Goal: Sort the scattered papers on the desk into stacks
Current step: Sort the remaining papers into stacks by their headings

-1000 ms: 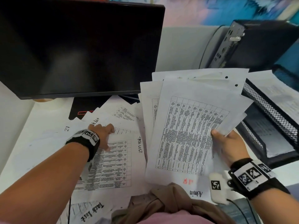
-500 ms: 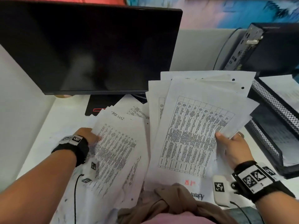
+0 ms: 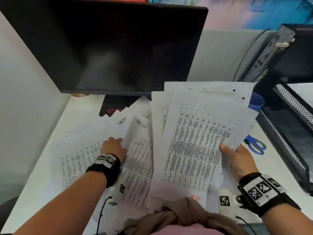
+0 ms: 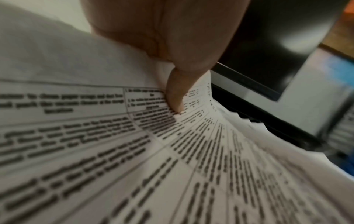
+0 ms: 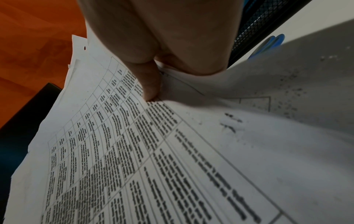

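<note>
A fanned bundle of papers [image 3: 199, 141] is held up over the desk [image 3: 42, 158] by the right hand [image 3: 237, 160], thumb [image 5: 149, 84] pinched on top. A lifted sheet [image 3: 138, 160] is pinched at its edge by the left hand [image 3: 113, 146], forearm reached forward, thumb [image 4: 176, 97] pressed onto the print. More papers [image 3: 77, 160] are left flat beneath.

Black wristbands [image 3: 105, 172] bearing white square-patterned tags.

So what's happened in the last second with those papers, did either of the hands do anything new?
The left hand was pressing flat on the desk papers; it has since pinched one printed sheet by its edge and lifted it toward the bundle. The right hand has kept its grip on that fanned bundle, thumb on top. Monitor and mesh tray are unchanged.
</note>
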Available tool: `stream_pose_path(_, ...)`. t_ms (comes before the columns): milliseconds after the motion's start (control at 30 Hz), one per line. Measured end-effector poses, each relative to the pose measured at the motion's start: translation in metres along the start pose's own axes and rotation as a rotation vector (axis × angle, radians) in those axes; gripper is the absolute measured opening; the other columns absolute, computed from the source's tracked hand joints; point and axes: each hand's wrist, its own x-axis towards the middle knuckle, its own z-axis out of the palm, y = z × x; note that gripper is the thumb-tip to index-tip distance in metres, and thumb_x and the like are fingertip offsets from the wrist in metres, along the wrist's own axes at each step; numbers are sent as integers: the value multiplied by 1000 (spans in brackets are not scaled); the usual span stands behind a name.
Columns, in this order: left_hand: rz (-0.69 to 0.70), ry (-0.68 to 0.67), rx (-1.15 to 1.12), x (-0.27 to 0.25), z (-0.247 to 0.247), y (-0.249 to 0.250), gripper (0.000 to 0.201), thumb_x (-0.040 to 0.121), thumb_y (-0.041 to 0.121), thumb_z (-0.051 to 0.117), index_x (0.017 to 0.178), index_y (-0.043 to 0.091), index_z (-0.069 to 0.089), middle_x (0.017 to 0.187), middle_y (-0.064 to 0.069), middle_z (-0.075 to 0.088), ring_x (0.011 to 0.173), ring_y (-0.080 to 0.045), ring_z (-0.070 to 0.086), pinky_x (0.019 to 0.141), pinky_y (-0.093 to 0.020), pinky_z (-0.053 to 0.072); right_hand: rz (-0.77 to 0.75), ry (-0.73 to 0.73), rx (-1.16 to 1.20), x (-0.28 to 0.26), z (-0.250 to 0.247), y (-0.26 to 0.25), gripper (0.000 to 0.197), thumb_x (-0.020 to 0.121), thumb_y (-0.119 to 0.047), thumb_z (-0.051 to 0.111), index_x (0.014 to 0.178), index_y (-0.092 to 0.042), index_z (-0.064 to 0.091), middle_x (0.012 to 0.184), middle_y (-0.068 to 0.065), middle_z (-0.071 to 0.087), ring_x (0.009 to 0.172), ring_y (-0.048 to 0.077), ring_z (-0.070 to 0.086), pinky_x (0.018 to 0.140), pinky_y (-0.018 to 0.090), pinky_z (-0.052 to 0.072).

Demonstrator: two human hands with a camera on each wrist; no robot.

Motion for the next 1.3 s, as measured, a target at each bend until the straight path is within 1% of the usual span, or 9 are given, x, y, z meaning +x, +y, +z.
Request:
stream_pose_path(133,-172,27,-146,9,-11,-31,17,90,25,58,88,8,58,85,-10,63,69,-25,54,64,-31,42,53,13,75,3,-3,4,32,93,-11,55,124,-7,59,114,5,67,107,23,62,97,38,45)
stream_pose_path(233,-365,63,-90,13,-26,-67,35,84,39,60,99,7,63,94,-17,60,83,-33,56,74,-37,48,65,10,123,2,-5,5,32,94,-10,54,126,-3,57,116,7,65,107,22,61,81,23,46)
stream_pose_path(367,-654,52,-18,7,-32,-115,36,76,44,57,102,19,55,122,-22,44,112,-42,43,97,-53,38,35,-27,152,1,0,5,30,95,-5,50,124,-6,56,112,4,65,96,9,60,72,15,48)
stream_pose_path(500,-722,59,-144,2,-27,-140,53,67,60,63,106,24,63,111,-19,53,101,-43,52,94,-50,44,60,-23,117,8,10,13,16,93,-13,57,105,-18,66,100,-5,69,96,14,63,92,34,46)
stream_pose_path(633,-737,171,-312,5,-13,-157,61,54,70,63,102,32,66,107,-12,59,95,-39,58,90,-52,48,69,-40,74,10,22,12,21,92,-14,58,112,-12,64,97,-4,68,94,17,63,94,36,44)
stream_pose_path(833,-599,426,-499,-12,-31,-139,55,70,45,73,114,13,68,122,-16,52,111,-40,51,102,-48,41,99,-74,100,11,31,11,22,94,-12,55,114,-9,63,101,3,68,95,17,63,84,29,46)
stream_pose_path(967,-445,470,-665,-26,-35,-123,43,83,27,69,117,1,64,125,-16,53,109,-36,55,102,-39,40,115,-77,111,14,33,13,21,93,-12,57,113,-12,63,107,5,69,103,24,63,97,40,44)
stream_pose_path(1167,-236,321,-962,-45,-38,-89,25,89,12,65,113,15,64,113,5,59,104,-21,59,85,-26,39,91,-83,103,11,33,8,22,94,-11,55,115,-12,62,95,-1,67,88,15,62,90,33,44)
stream_pose_path(1300,-124,329,-1136,-31,-43,-80,21,82,8,70,92,27,72,100,5,72,105,-22,65,92,-34,45,89,-89,143,8,32,0,25,94,-9,54,118,-10,60,101,3,66,88,16,62,82,28,45)
